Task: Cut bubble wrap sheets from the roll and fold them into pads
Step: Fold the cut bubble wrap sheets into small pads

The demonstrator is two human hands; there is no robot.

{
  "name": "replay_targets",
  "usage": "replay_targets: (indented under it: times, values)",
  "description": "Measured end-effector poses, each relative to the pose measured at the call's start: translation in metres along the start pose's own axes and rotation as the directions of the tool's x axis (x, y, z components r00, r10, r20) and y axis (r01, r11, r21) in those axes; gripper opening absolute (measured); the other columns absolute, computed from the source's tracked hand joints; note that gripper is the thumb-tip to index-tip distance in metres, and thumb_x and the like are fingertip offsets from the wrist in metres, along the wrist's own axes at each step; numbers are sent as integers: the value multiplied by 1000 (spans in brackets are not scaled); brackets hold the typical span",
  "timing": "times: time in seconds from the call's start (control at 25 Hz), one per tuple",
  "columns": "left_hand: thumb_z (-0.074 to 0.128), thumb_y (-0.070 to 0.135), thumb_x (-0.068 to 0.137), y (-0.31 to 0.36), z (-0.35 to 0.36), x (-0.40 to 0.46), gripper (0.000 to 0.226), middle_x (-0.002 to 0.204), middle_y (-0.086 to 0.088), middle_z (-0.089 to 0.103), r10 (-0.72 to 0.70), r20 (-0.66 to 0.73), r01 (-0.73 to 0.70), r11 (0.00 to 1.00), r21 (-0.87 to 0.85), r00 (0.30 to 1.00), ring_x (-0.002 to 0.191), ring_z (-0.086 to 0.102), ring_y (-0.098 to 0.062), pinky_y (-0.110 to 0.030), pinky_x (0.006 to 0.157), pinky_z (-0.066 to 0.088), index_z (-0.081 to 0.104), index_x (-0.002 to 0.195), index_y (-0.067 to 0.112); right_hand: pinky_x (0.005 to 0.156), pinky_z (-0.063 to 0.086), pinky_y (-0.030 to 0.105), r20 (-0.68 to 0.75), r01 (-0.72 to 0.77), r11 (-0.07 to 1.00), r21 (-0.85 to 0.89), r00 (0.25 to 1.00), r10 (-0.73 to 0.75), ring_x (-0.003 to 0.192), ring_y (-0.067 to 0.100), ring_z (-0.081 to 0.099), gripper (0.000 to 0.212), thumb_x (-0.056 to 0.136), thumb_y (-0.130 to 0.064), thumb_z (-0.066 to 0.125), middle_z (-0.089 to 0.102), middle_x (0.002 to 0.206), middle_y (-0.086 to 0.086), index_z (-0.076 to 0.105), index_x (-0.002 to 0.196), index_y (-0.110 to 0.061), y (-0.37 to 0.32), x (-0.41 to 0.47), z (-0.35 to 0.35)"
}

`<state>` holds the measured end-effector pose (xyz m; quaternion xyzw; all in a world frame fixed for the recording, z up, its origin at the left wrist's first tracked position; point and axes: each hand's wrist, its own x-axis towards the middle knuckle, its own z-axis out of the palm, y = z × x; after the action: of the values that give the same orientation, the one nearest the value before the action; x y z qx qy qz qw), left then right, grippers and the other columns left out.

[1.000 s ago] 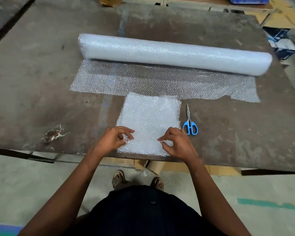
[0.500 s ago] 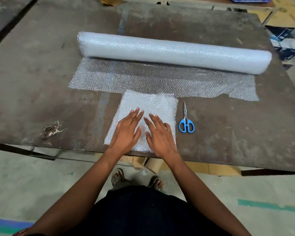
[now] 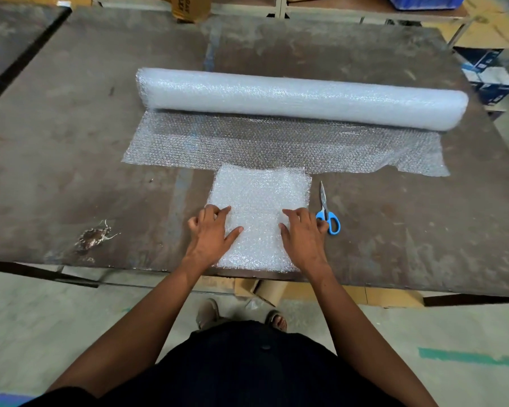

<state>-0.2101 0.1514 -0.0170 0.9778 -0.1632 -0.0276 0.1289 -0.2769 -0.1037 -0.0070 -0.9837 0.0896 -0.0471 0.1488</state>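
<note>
From the head camera, one folded pad (image 3: 260,212) lies between the left hand (image 3: 210,233) and right hand (image 3: 303,235); both press its side edges, fingers bent, gripping nothing clearly. Beyond them the roll (image 3: 300,96) is mostly uncut, scissors (image 3: 326,211) just right of the right hand.

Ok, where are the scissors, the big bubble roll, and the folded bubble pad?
scissors (image 3: 331,221), head view, on the blue handles.
bubble wrap roll (image 3: 300,96), head view, middle of the roll.
folded pad (image 3: 260,198), head view, bare middle between the hands.

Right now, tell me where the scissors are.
The scissors lie on the table, just right of the folded pad, beside the right hand.
</note>
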Motion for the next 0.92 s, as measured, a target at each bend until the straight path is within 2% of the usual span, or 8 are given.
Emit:
replay_targets:
  times: [0.16,0.28,0.4,0.52,0.6,0.68,0.8,0.92]
  values:
    - [82,69,75,-7,-14,22,51,110,7,47,-27,32,33,977,-209,999,111,41,-15,-41,97,31,68,111,36,99,27,49,89,-10,1000,-6,996,11,118,25,52,24,94,-51,73,54,112,-3,69,109,-32,11,25,-13]
    - [94,45,73,-13,-25,24,36,101,7,62,71,54,-33,857,-514,996,96,58,-14,-34,86,44,67,87,26,102,35,48,226,-40,974,221,974,-11,108,13,60,26,86,-54,81,64,102,-13,66,91,-33,14,41,-34]
    - [94,24,79,-21,-39,25,35,100,-10,78,86,239,169,485,-858,967,98,76,-22,-42,88,59,65,91,8,93,57,46,446,-224,757,614,890,-99,87,16,75,26,88,-34,88,80,92,0,69,97,-19,15,53,-64]
    - [89,21,84,-25,-53,28,32,104,-13,78,-2,311,309,111,-945,950,104,71,-29,-39,88,57,70,106,9,76,54,36,438,-357,491,795,897,-58,83,21,69,35,82,-27,93,80,96,9,73,108,-14,9,61,-73]
    - [82,21,89,-26,-63,32,32,108,-6,79,-103,337,336,-20,-941,936,105,70,-25,-28,85,59,70,116,8,78,55,39,438,-429,281,858,898,35,87,25,70,41,80,-28,95,80,107,15,74,113,-15,-1,65,-66]
    - [77,28,95,-36,-65,38,35,105,1,79,-208,309,322,32,-946,928,92,70,-16,-24,76,57,69,121,6,70,55,34,473,-485,199,852,875,107,79,27,72,38,87,-25,89,79,114,18,72,118,-12,-18,67,-54]
    - [66,37,103,-66,-61,40,22,86,10,68,-349,184,274,229,-934,919,71,55,-8,-29,66,48,70,108,16,53,52,26,483,-528,310,791,849,215,62,19,69,26,96,-22,79,79,109,15,69,116,-9,-51,70,-19]
    - [61,51,103,-101,-53,35,29,79,6,68,-415,22,238,475,-847,909,68,58,-14,-38,66,50,65,94,23,61,58,36,350,-451,415,791,888,297,65,21,68,30,101,-24,73,76,99,7,57,127,-19,-91,71,13]
